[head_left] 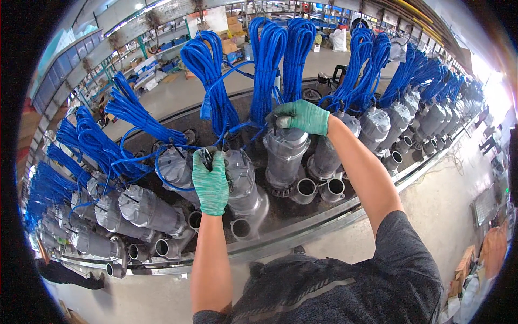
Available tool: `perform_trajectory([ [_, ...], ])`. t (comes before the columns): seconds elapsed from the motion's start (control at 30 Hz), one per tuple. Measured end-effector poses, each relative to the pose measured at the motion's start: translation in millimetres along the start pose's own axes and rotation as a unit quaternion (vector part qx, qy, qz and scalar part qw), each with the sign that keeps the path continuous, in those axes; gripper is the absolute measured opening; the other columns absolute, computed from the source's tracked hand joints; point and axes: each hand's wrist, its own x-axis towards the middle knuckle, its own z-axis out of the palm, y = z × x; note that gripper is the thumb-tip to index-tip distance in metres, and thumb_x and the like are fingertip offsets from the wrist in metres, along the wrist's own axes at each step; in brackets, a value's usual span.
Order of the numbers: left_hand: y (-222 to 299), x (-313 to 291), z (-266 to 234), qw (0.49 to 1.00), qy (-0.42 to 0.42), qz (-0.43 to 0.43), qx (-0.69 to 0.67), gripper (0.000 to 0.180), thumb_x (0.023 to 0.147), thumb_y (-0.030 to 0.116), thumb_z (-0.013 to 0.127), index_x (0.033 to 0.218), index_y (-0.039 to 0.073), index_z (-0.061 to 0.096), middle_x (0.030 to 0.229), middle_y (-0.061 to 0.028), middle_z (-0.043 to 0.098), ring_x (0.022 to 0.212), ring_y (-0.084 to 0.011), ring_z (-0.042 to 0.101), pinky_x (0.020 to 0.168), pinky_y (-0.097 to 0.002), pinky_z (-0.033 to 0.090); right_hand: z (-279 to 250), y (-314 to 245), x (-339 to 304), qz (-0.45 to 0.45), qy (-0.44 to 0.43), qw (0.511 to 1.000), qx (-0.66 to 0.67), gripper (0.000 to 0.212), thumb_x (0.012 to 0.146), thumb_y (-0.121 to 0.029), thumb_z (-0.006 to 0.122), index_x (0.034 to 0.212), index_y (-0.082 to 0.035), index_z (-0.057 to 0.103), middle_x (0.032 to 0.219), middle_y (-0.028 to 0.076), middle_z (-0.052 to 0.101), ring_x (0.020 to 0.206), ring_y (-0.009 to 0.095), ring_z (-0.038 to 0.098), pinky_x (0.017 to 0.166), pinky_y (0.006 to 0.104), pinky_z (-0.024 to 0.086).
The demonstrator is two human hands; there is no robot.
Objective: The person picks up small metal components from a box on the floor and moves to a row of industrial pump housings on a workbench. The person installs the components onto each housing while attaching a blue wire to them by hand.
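Both hands wear green knit gloves with grey, dirty fingertips. My left hand (211,186) is closed at the top of a grey pump (241,181). A small dark piece shows at its fingertips, too small to name. My right hand (305,117) reaches over a second grey pump (286,156) and closes on its top, where a handle is mostly hidden by the fingers. This pump stands upright, its round outlet (306,187) facing me. Behind the hands, bundled blue cables (268,65) rise from the pumps. A loose blue cable runs between the two hands.
Rows of similar pumps (151,208) with blue cable bundles (145,116) fill the long bench to the left and right. A metal rail (259,243) edges the bench nearest me. Another person's dark-clothed leg (67,274) shows at the lower left. Shelves and boxes stand beyond.
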Motion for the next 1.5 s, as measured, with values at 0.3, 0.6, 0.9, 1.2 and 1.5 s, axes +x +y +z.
perform_trajectory([
  [0.3,-2,1,0,0.998,0.005,-0.035,-0.044,0.005,0.099,0.007,0.060,0.103,0.010,0.058,0.073,0.0047,0.054,0.055,-0.0038,0.048,0.047,-0.0218,0.039,68,-20,29,0.102,0.292,0.923,-0.230,0.028,0.096,-0.027,0.060,0.103,0.000,0.063,0.082,0.025,0.066,0.076,0.045,0.065,0.069,0.0498,0.052],
  [0.6,1,0,-2,1.000,0.012,-0.014,-0.018,0.006,0.099,0.007,0.061,0.103,0.009,0.058,0.077,0.0041,0.057,0.056,-0.0038,0.048,0.049,-0.0216,0.039,70,-13,34,0.064,0.296,0.927,-0.222,0.033,0.095,-0.021,0.056,0.124,-0.005,0.059,0.103,0.023,0.068,0.093,0.043,0.066,0.082,0.0489,0.053],
  [0.9,3,-1,-1,1.000,0.007,0.006,-0.002,0.005,0.099,0.008,0.062,0.103,0.008,0.059,0.076,0.0034,0.058,0.056,-0.0033,0.047,0.047,-0.0210,0.038,1,-22,1,0.047,0.021,0.983,-0.175,0.049,0.097,-0.050,0.055,0.109,-0.005,0.068,0.105,0.020,0.070,0.102,0.037,0.067,0.089,0.0436,0.053],
  [1.2,1,0,-2,1.000,0.011,0.019,0.020,0.003,0.099,0.008,0.061,0.101,0.009,0.059,0.075,0.0050,0.057,0.056,-0.0031,0.047,0.048,-0.0214,0.038,65,-46,2,0.194,0.224,0.889,-0.350,0.056,0.100,-0.052,0.044,0.076,-0.009,0.071,0.078,0.017,0.070,0.074,0.037,0.068,0.069,0.0486,0.054],
  [1.5,3,0,2,1.000,0.003,0.025,0.012,0.003,0.099,0.008,0.061,0.099,0.009,0.058,0.075,0.0053,0.057,0.057,-0.0026,0.048,0.049,-0.0209,0.038,-13,-8,-4,0.007,-0.068,0.997,-0.033,0.056,0.093,-0.039,0.064,0.139,-0.009,0.056,0.127,0.015,0.067,0.115,0.029,0.064,0.104,0.0388,0.047],
])
